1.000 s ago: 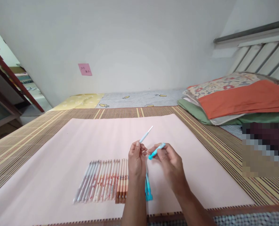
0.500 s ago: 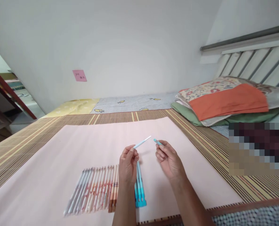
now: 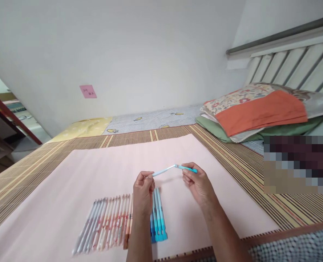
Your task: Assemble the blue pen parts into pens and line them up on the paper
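My left hand (image 3: 144,187) pinches a pale blue pen (image 3: 160,172) by its rear part, its thin white end pointing right. Between the thumb and fingers of my right hand (image 3: 197,182) is a brighter blue pen cap (image 3: 187,168), held nearly level. The white end of the pen meets the cap's left end, with the two at a slight angle; I cannot tell whether it is inside. Below lie several blue pens (image 3: 158,216) side by side, partly hidden by my left forearm. Left of that forearm is a row of grey, cream and reddish pens (image 3: 109,222).
Pink paper (image 3: 96,167) lies under the pens on a striped mat (image 3: 128,140). Folded pillows (image 3: 262,112) are stacked at the right, near a radiator (image 3: 289,67). A pink note (image 3: 88,91) is stuck to the wall. A blurred-out patch covers the right side.
My hands have brought the pen and cap together, closing the gap. The cap has swung round to lie nearly level, showing more of its length. The view has shifted slightly.
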### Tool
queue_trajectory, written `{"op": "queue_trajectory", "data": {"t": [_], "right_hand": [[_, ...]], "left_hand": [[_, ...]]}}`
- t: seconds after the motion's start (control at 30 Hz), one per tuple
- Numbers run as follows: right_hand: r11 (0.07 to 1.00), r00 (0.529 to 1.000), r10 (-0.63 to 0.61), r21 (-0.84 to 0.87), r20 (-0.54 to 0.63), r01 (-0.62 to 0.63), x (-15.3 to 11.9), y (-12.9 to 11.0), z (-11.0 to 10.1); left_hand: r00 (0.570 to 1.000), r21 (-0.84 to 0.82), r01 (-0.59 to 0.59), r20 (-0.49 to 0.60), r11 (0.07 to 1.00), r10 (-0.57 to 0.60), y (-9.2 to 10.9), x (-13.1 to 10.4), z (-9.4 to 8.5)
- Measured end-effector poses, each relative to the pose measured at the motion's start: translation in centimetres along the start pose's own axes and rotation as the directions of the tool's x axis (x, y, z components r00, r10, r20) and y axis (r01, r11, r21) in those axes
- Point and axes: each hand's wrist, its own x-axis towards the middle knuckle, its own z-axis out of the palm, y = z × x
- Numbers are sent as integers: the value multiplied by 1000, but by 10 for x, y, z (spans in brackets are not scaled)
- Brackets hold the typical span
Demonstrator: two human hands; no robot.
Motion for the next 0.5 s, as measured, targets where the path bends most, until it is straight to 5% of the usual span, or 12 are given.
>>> {"op": "queue_trajectory", "data": {"t": [0.3,0.5], "right_hand": [[1000,997,-16,-20,70,18,-3,2,6],[991,990,-23,-130,142,42,-5,3,9]], "left_hand": [[990,42,77,118,996,-82,-1,-4,4],[989,175,129,48,976,-140,-11,-1,0]]}}
